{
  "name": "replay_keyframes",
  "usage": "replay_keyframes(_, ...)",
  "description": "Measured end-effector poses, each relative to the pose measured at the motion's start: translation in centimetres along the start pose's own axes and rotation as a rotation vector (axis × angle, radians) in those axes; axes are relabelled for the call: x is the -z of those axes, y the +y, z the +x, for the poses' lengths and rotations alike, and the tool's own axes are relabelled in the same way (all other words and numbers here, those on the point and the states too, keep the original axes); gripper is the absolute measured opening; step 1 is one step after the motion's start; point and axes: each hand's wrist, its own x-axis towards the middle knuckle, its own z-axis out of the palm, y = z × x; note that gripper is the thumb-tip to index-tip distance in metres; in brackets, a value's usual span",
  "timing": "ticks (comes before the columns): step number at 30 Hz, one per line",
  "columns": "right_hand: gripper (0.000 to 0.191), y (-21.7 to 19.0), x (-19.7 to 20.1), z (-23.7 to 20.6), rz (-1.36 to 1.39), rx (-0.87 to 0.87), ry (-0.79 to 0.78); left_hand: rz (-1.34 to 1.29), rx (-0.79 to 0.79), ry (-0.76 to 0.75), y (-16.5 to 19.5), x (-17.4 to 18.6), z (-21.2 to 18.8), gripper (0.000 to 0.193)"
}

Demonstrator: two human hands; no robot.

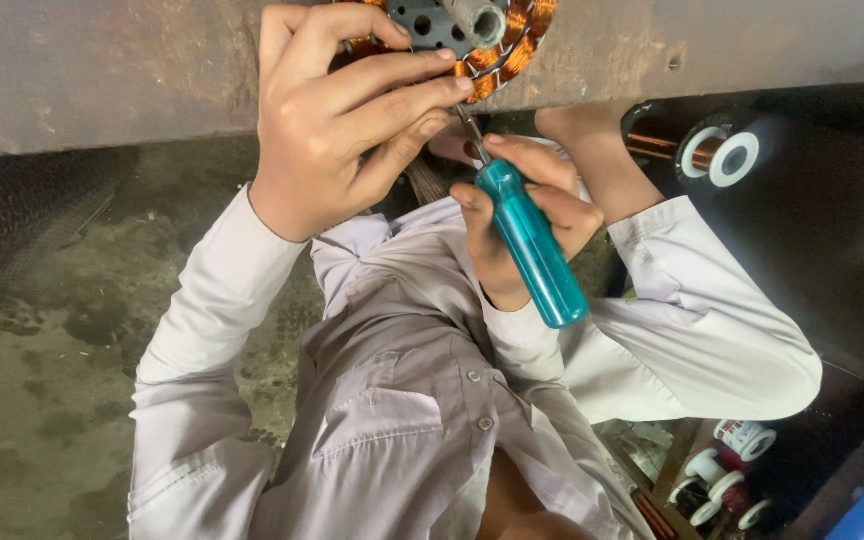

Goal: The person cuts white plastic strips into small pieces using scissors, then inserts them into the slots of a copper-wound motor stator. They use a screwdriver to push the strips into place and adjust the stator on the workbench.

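stator [497,45] with copper windings sits at the bench's near edge, my left hand [337,120] gripping it, right hand [517,215] clenching the teal screwdriver [532,245]; a slipped tip could nick the wire.

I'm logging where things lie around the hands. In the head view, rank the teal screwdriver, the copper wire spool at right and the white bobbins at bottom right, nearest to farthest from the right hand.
1. Teal screwdriver: gripped in the right hand, centre.
2. Copper wire spool: to its right, under the bench edge.
3. White bobbins: bottom right corner, farthest.
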Motion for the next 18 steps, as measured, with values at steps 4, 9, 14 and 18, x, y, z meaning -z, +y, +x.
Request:
replay_keyframes(4, 0.044, -1.4, -0.4, 0.4, -0.008, -0.091, 0.017, -0.002, 0.01, -0.001, 0.2, 0.1, 0.1, 0.02)
replay_keyframes(9, 0.039, -3.2, -0.5, 2.1, -0.246, -0.202, 0.052, -0.011, 0.016, -0.002, 0.4, 0.1, 0.3, 0.019)
replay_keyframes(14, 0.032, -3.9, -0.7, 3.8, -0.297, -0.182, -0.048, 0.004, 0.013, -0.002, 0.5, 0.0, 0.5, 0.017)
replay_keyframes(18, 0.025, -3.7, -1.7, 4.4, -0.411, 0.205, -0.107, 0.024, -0.018, 0.005, 0.4, 0.0, 0.5, 0.017)
